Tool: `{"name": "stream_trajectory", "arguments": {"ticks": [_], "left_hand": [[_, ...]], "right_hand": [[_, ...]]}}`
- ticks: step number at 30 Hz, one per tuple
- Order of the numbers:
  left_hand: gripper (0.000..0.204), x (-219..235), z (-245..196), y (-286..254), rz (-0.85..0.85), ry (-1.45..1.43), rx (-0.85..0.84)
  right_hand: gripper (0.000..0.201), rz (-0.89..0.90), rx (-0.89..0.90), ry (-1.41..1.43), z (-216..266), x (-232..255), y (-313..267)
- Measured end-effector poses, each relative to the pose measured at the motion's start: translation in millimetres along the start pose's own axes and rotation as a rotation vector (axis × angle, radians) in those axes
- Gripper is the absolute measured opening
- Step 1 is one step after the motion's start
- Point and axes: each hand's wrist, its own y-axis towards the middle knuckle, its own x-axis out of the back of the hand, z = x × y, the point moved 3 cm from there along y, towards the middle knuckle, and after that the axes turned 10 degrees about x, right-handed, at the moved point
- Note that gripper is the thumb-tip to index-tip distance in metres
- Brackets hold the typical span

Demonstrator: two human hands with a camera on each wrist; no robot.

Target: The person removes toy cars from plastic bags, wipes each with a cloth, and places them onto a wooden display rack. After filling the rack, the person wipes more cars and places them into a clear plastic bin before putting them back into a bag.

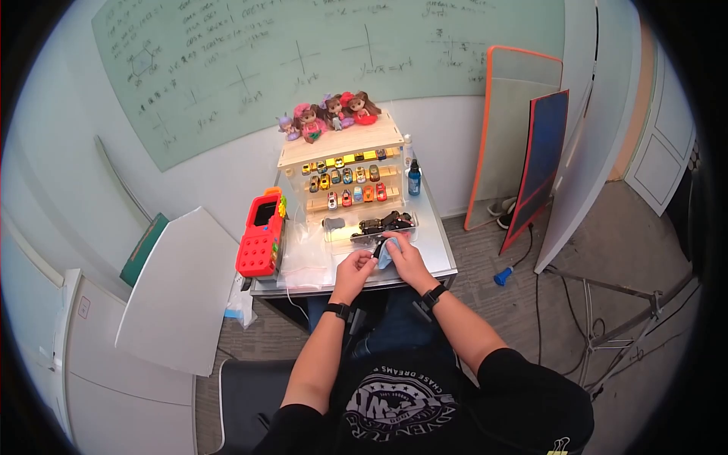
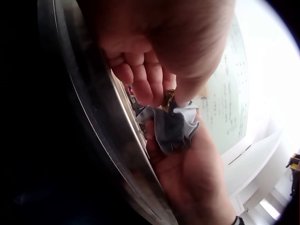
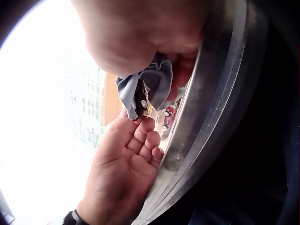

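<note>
Both hands meet over the front edge of the table, around a small black toy car (image 3: 140,99). My left hand (image 1: 354,273) pinches one end of the car between thumb and fingertips. A grey-blue cloth (image 3: 160,79) is wrapped about the other end, gripped by my right hand (image 1: 410,264). In the left wrist view the cloth (image 2: 169,129) bunches over the right palm, hiding most of the car. Just beyond the hands stands a clear tray (image 1: 341,237) with several black toy vehicles (image 1: 387,223) in it.
A wooden rack (image 1: 341,142) carries rows of small toy cars, with several dolls (image 1: 309,120) on top. To its right is a blue bottle (image 1: 414,178). A red toy box (image 1: 260,241) stands at the left edge, beside a clear plastic bag (image 1: 305,254).
</note>
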Motion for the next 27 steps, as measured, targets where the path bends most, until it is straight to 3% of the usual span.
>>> {"name": "stream_trajectory", "arguments": {"ticks": [2, 5, 7, 9, 11, 14, 19, 21, 24, 27], "left_hand": [[0.021, 1.2, -2.7, 0.0, -0.087, 0.077, -0.135], [0.02, 4.7, -4.7, -1.1, -0.219, 0.101, -0.13], [0.021, 2.4, -6.7, -3.5, -0.204, 0.032, -0.109], [0.022, 0.3, -15.3, -7.5, -0.191, -0.039, -0.089], [0.022, -3.3, -19.8, -12.5, -0.096, 0.084, -0.033], [0.024, 0.2, -5.1, -4.9, -0.037, 0.035, -0.077], [0.026, -0.4, -3.9, -4.8, 0.009, 0.078, -0.051], [0.025, -1.3, -4.4, -7.4, 0.028, 0.099, -0.012], [0.026, -3.6, -7.5, -16.7, 0.056, 0.025, 0.006], [0.03, -4.1, -22.8, -35.9, 0.009, 0.227, -0.065]], "right_hand": [[0.037, 0.052, -0.01, 0.003, 0.0, -3.6, 0.7], [0.04, 0.011, 0.117, -0.055, -3.0, -5.1, -1.2], [0.042, -0.043, -0.094, 0.102, -8.9, 0.1, -2.3], [0.042, -0.015, -0.071, 0.137, -7.7, -0.1, -0.1], [0.042, 0.016, -0.052, 0.173, -4.7, -2.2, -1.1], [0.038, 0.189, 0.154, -0.242, 7.0, -10.6, -2.7], [0.03, 0.091, 0.117, -0.159, 2.9, -5.0, -2.4], [0.025, 0.05, -0.055, -0.06, 7.8, -0.6, -1.9], [0.022, -0.005, -0.009, -0.071, 2.4, -1.4, -2.4], [0.021, 0.007, 0.039, -0.079, 0.0, -2.0, -4.3]]}}
